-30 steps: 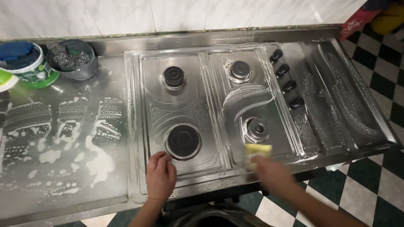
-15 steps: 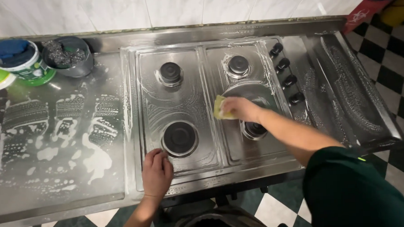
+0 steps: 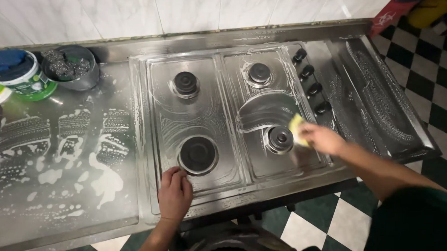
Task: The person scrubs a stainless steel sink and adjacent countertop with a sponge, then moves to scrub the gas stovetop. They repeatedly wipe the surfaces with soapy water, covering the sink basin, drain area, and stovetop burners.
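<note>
The right hand (image 3: 322, 138) closes its fingers around a yellow sponge (image 3: 296, 124) and presses it onto the steel hob (image 3: 235, 184), just right of the front right burner (image 3: 280, 138). The sponge pokes out on the burner side of the fingers, slightly blurred. The left hand (image 3: 175, 194) holds nothing; it lies flat, fingers loosely spread, on the hob's front edge just below the front left burner (image 3: 198, 154). Soapy streaks arc across the hob between the burners. A row of black knobs (image 3: 311, 89) runs along the hob's right side. Left of the hob, foam patches cover the counter (image 3: 62, 195); at its far left corner stand a bowl of steel wool (image 3: 71, 67) and a green and white tub (image 3: 19, 74).
</note>
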